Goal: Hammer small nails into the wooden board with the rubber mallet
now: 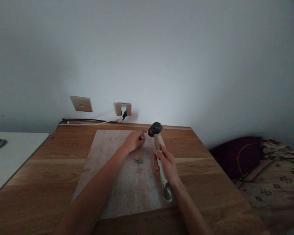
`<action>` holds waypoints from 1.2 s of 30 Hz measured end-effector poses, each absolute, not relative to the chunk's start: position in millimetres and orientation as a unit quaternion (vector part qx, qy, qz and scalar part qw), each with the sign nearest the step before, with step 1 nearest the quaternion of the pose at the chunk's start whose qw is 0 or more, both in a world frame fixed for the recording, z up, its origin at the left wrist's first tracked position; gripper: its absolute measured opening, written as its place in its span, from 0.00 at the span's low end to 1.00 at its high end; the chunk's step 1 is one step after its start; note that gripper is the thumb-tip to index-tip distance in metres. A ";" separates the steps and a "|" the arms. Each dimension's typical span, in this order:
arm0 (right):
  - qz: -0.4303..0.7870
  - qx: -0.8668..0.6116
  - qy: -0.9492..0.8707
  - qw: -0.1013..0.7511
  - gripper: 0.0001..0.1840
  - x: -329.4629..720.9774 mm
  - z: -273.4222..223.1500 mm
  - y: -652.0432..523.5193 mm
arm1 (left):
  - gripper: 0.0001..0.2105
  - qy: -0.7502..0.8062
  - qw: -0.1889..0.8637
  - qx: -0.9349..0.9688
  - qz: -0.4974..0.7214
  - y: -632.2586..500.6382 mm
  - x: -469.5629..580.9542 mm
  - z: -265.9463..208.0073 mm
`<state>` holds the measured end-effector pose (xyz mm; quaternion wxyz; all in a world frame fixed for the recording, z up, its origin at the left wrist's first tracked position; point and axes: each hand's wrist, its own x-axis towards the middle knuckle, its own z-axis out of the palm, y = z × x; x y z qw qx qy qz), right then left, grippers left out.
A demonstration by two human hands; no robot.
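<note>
My right hand (pixel 167 161) is wrapped around the handle of a hammer (pixel 161 164). Its dark, barrel-shaped head (pixel 155 129) is raised near the far right corner of a pale wooden board (pixel 129 192). The handle is bare wood near the head and whitish lower down, with a dark patch at its end. Just left of the hammer head, my left hand (pixel 134 141) is at the board's far edge, fingers pinched together. Whatever is between them is too small to make out. Several loose nails (pixel 138 161) lie in a small pile on the board between my hands.
The board lies on a brown wooden table (pixel 58 166) against a wall. Behind it, a white plug (pixel 123 109) sits in a wall socket, its cable (pixel 93 124) running left along the table's back edge. A white surface (pixel 14 160) adjoins at left; patterned fabric (pixel 274 182) is at right.
</note>
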<state>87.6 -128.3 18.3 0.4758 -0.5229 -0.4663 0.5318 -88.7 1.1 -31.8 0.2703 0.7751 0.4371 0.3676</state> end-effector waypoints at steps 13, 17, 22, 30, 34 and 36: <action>0.504 -0.543 -0.504 0.444 0.12 78.4 17.6 -130.6 | 0.24 0.476 0.270 0.759 0.353 0.9 -88.9 -27.2; 0.526 -0.535 -0.501 0.431 0.12 79.4 17.1 -130.3 | 0.26 0.484 0.265 0.758 0.347 0.9 -88.7 -26.0; 0.519 -0.542 -0.499 0.433 0.12 80.2 15.8 -132.0 | 0.26 0.490 0.274 0.751 0.348 -0.1 -88.5 -23.4; 0.490 -0.545 -0.515 0.446 0.12 75.9 14.1 -137.7 | 0.24 0.490 0.284 0.746 0.350 1.7 -87.6 -23.7; 0.483 -0.549 -0.533 0.426 0.13 75.0 11.5 -137.4 | 0.25 0.492 0.261 0.754 0.349 3.7 -87.1 -27.1; 0.474 -0.550 -0.540 0.426 0.13 74.6 9.7 -136.9 | 0.24 0.493 0.264 0.752 0.349 3.3 -87.0 -27.4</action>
